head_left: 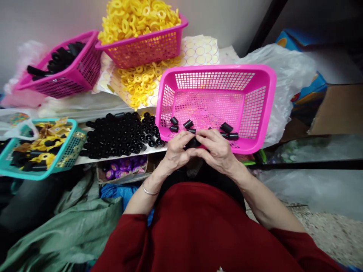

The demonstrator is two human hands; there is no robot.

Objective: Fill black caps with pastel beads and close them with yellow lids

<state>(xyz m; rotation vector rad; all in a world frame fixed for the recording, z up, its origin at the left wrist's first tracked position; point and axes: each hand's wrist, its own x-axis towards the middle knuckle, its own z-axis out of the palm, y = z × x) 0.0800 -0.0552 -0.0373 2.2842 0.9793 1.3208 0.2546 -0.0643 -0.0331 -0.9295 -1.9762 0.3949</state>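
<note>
My left hand (179,150) and my right hand (217,150) meet at the near rim of a pink basket (268,109). Between their fingertips they grip a black plastic cylinder (193,142), partly covered by the fingers. Both hands are closed on it. Inside the basket, along its near side, lie several short black cylinders (188,124). To the left of my hands, many black cylinders stand packed together (119,136) on the white tabletop; those at the right edge show hollow, round ends.
Behind are a pink basket heaped with yellow ring pieces (138,20) and another with black parts (62,60). Loose yellow pieces (141,85) lie on sticker sheets (200,51). A teal basket (74,139) stands left, a box of purple items (124,168) below, a cardboard box (340,109) right.
</note>
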